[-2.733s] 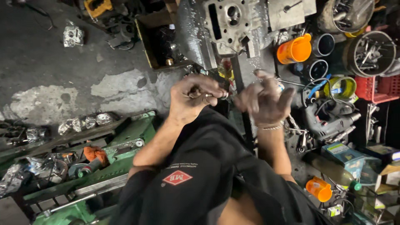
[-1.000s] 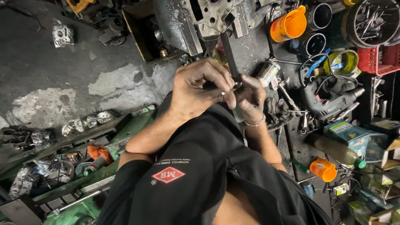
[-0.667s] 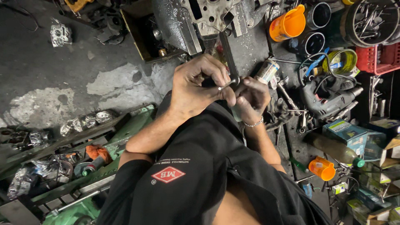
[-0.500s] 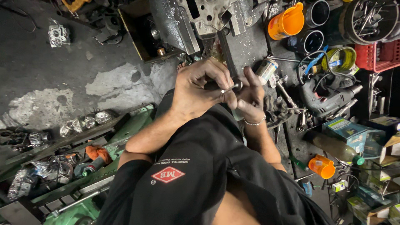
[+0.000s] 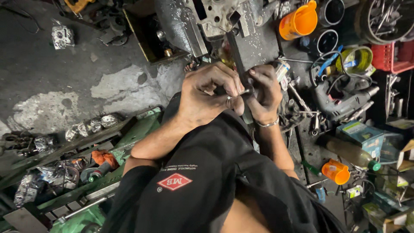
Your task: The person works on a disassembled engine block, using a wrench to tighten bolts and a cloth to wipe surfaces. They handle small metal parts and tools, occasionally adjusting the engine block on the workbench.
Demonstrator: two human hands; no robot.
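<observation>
My left hand (image 5: 207,97) and my right hand (image 5: 264,92) meet in front of my chest, both greasy. Between their fingertips they pinch a small shiny metal part (image 5: 247,91). My right hand also wraps a long dark metal bar (image 5: 236,56) that runs up toward a grey engine casting (image 5: 215,15) on the floor. A thin metal bracelet sits on my right wrist. My black shirt fills the lower middle of the view.
An orange plastic jug (image 5: 298,22) and dark cylinder sleeves (image 5: 332,11) stand at the top right. A power drill (image 5: 345,97), spanners and a red crate (image 5: 396,56) crowd the right. A green metal frame (image 5: 77,172) with oily parts lies at the left. A small orange cup (image 5: 336,171) lies lower right.
My hands came together from apart and closed on the small metal part and the bar. Since one second ago they have barely moved; the view has drifted slightly.
</observation>
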